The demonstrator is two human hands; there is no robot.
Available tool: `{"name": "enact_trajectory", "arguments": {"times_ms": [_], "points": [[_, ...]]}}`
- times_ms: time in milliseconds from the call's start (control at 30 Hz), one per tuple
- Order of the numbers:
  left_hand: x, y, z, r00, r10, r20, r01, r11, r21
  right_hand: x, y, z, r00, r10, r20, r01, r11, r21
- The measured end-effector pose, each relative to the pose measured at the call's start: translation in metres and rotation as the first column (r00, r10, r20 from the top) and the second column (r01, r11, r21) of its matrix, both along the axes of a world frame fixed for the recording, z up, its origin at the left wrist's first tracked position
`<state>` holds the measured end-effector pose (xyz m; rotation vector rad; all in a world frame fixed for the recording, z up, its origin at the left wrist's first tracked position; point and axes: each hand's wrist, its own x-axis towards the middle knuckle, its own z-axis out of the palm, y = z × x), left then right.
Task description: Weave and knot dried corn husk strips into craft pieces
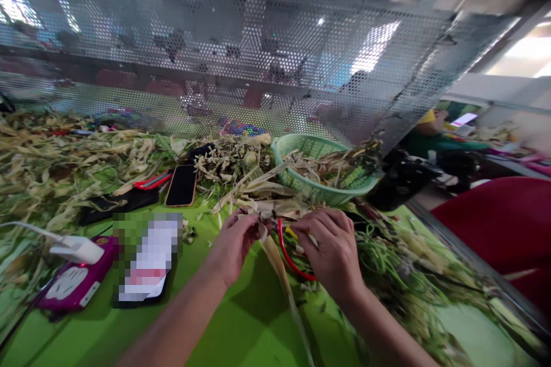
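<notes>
My left hand (236, 243) pinches a long pale dried husk strip (275, 261) near its upper end; the strip's lower end trails down over the green table. To its right, my right hand (330, 243) is closed, thumb against fingers, and what it holds is hidden. A red curved handle (287, 255) with a yellow part (291, 233) shows between my hands, close to the right fingertips; the rest of that tool is covered. More dried husks (267, 183) lie just behind my hands, reaching towards a green plastic basket (327, 192) with dried plant matter inside.
Left are a lit phone (148, 258), a purple power bank (77, 281) with a white plug (81, 248), a dark phone (181, 186) and a red-handled tool (152, 180). Green plant scraps (387, 258) lie right. A perforated metal panel (215, 40) stands behind; a red chair (499, 218) is at right.
</notes>
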<state>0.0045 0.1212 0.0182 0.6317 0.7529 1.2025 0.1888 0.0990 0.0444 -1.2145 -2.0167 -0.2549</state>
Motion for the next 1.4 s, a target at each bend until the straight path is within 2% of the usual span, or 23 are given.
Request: {"name": "enact_trajectory", "arguments": {"times_ms": [67, 133, 233, 333, 367, 433, 533, 667, 767, 900, 967, 1033, 1200, 1300, 1400], "points": [[-0.003, 0.002, 0.003, 1.0, 0.005, 0.007, -0.005, 1.0, 0.007, -0.001, -0.002, 0.002, 0.998, 0.041, -0.04, -0.042, 0.999, -0.023], [-0.007, 0.002, 0.006, 0.985, 0.014, -0.175, 0.0, 0.997, 0.083, -0.001, -0.004, 0.004, 0.991, 0.073, -0.111, -0.076, 0.997, -0.029], [-0.011, 0.001, 0.011, 0.856, 0.035, -0.516, 0.081, 0.977, 0.2, 0.0, -0.006, 0.006, 0.976, 0.077, -0.204, -0.081, 0.997, -0.011], [-0.012, -0.001, 0.012, 0.74, 0.08, -0.668, 0.137, 0.954, 0.267, 0.001, -0.005, 0.005, 0.964, 0.067, -0.259, -0.079, 0.996, -0.036], [-0.011, -0.001, 0.012, 0.734, 0.091, -0.673, 0.138, 0.95, 0.279, 0.001, -0.004, 0.004, 0.963, 0.06, -0.263, -0.079, 0.995, -0.063], [-0.011, -0.001, 0.01, 0.776, 0.065, -0.627, 0.136, 0.954, 0.268, 0.002, -0.002, 0.003, 0.964, 0.055, -0.26, -0.09, 0.988, -0.125], [-0.011, 0.001, 0.008, 0.85, -0.059, -0.524, 0.197, 0.957, 0.212, 0.002, 0.0, 0.002, 0.956, 0.07, -0.286, -0.124, 0.977, -0.176], [-0.01, 0.0, 0.01, 0.835, -0.223, -0.503, 0.375, 0.899, 0.225, -0.001, -0.002, 0.003, 0.959, 0.114, -0.258, -0.159, 0.974, -0.161], [-0.004, -0.004, 0.012, 0.839, -0.305, -0.45, 0.424, 0.885, 0.192, -0.004, -0.005, 0.005, 0.957, 0.168, -0.236, -0.208, 0.965, -0.158], [0.002, -0.005, 0.011, 0.893, -0.248, -0.377, 0.304, 0.948, 0.096, -0.005, -0.008, 0.006, 0.934, 0.161, -0.319, -0.206, 0.972, -0.113], [0.004, -0.005, 0.009, 0.891, -0.186, -0.414, 0.239, 0.968, 0.081, -0.006, -0.009, 0.005, 0.919, 0.129, -0.373, -0.174, 0.981, -0.089], [0.005, -0.004, 0.006, 0.872, -0.139, -0.47, 0.209, 0.973, 0.101, -0.007, -0.01, 0.004, 0.917, 0.086, -0.39, -0.145, 0.982, -0.123], [0.01, -0.007, -0.003, 0.858, -0.061, -0.51, 0.203, 0.952, 0.227, -0.012, -0.007, -0.006, 0.916, -0.039, -0.4, -0.099, 0.943, -0.319], [0.014, -0.011, -0.005, 0.862, -0.072, -0.501, 0.233, 0.935, 0.268, -0.014, -0.005, -0.012, 0.894, -0.064, -0.442, -0.112, 0.926, -0.361], [0.015, -0.013, -0.006, 0.895, -0.116, -0.43, 0.241, 0.938, 0.248, -0.014, -0.005, -0.014, 0.859, -0.086, -0.504, -0.132, 0.915, -0.381]]}}
